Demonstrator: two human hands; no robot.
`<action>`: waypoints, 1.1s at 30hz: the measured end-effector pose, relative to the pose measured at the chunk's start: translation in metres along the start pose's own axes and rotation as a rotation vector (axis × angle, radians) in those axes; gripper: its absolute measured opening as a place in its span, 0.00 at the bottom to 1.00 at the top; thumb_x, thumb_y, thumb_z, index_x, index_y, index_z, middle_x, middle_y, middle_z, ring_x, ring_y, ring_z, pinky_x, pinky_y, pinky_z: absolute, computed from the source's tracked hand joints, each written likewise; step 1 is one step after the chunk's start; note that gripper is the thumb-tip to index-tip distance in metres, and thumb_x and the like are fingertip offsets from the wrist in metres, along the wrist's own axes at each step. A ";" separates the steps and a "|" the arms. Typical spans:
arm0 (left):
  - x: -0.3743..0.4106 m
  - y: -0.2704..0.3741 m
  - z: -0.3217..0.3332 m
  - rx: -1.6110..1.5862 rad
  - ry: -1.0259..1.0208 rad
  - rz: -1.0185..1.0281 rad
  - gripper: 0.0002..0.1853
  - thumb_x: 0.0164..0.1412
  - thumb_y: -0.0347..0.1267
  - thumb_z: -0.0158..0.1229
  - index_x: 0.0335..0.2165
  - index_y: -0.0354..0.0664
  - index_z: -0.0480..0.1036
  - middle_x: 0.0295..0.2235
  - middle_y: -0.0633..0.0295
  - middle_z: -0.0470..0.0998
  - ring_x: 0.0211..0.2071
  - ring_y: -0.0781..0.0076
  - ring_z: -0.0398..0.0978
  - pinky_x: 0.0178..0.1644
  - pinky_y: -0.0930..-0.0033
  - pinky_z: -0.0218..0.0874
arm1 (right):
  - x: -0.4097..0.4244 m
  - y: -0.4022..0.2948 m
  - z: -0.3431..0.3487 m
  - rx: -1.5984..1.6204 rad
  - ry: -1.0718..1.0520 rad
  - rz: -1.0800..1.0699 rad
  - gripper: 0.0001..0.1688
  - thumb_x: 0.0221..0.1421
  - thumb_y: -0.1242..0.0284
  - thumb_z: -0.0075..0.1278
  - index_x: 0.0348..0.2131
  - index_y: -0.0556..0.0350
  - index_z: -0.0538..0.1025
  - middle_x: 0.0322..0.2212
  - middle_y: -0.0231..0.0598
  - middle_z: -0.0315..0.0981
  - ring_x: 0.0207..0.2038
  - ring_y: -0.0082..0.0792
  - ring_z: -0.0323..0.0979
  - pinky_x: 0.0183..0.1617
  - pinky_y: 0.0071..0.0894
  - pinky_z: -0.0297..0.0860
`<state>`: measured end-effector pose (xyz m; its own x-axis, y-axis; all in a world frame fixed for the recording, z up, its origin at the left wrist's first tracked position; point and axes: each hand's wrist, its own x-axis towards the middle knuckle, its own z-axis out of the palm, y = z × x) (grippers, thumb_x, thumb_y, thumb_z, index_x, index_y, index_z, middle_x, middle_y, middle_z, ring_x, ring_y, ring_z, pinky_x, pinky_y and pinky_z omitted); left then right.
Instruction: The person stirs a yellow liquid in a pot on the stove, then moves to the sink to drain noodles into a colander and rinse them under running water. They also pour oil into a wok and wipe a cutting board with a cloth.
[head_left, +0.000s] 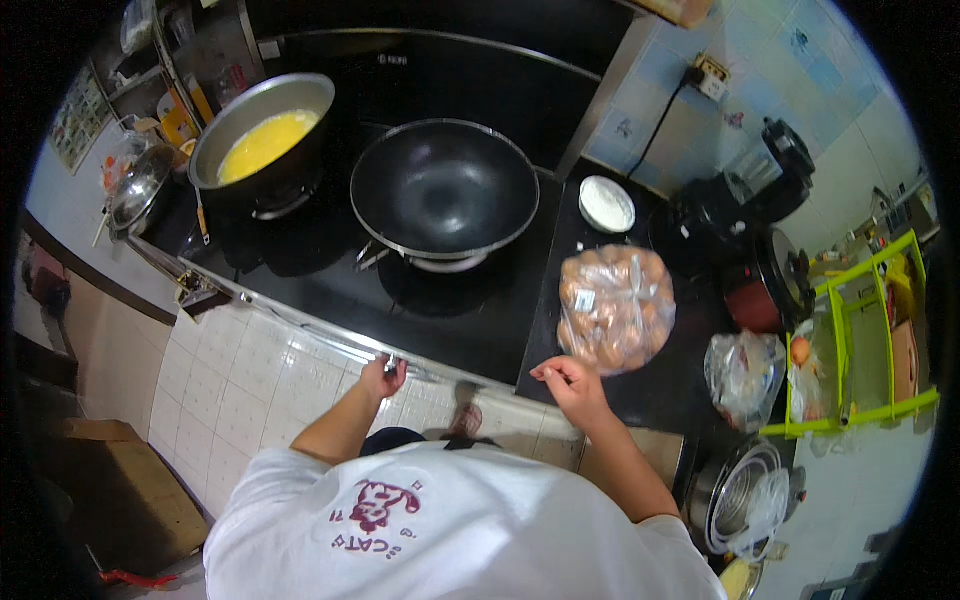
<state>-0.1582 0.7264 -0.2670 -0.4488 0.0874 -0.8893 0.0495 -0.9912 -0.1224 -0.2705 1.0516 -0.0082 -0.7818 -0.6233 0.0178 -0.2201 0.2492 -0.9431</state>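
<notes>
My left hand (385, 377) is at the front edge of the stove, its fingers closed around what looks like a control knob (391, 364), mostly hidden by them. In front of me an empty black wok (446, 191) rests on the right burner. On the left burner a deep metal pot (217, 146) holds yellow liquid (270, 142). Over the counter's front edge my right hand (574, 390) hovers with loosely curled fingers and nothing visible in them. Just beyond it lies a clear plastic bag of brown eggs (616, 307). Behind the bag stands a white bowl of white powder (607, 204).
A red and black rice cooker (761, 296), a black blender-like appliance (750, 180) and a green rack (840, 352) line the right wall. A plastic bag (745, 375) and steel pots (739, 487) sit nearer me. At left are a pan lid (142, 187) and a cardboard box (127, 502).
</notes>
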 end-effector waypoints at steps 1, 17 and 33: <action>0.013 0.003 -0.019 0.235 -0.074 0.211 0.13 0.55 0.35 0.45 0.36 0.38 0.62 0.30 0.54 0.69 0.28 0.66 0.71 0.24 0.72 0.67 | 0.019 -0.007 0.000 -0.008 -0.063 -0.036 0.08 0.50 0.75 0.44 0.27 0.64 0.72 0.26 0.39 0.71 0.28 0.25 0.69 0.32 0.22 0.65; -0.242 -0.008 0.121 1.785 -0.556 0.386 0.21 0.55 0.42 0.48 0.42 0.39 0.65 0.35 0.63 0.73 0.33 0.77 0.70 0.30 0.76 0.62 | 0.291 -0.300 -0.075 -0.050 0.534 -0.701 0.16 0.51 0.67 0.43 0.38 0.57 0.67 0.32 0.32 0.66 0.32 0.20 0.63 0.27 0.17 0.61; -0.296 0.095 0.123 1.608 -0.882 0.465 0.18 0.57 0.35 0.46 0.45 0.38 0.62 0.38 0.60 0.71 0.35 0.77 0.68 0.37 0.76 0.59 | 0.387 -0.383 -0.087 0.221 0.785 -0.387 0.12 0.44 0.65 0.49 0.18 0.53 0.66 0.12 0.28 0.57 0.15 0.21 0.54 0.19 0.21 0.52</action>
<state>-0.1301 0.5943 0.0384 -0.9388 0.2702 -0.2135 -0.2482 -0.1009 0.9634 -0.5394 0.7800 0.3888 -0.8672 0.0718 0.4927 -0.4972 -0.0712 -0.8647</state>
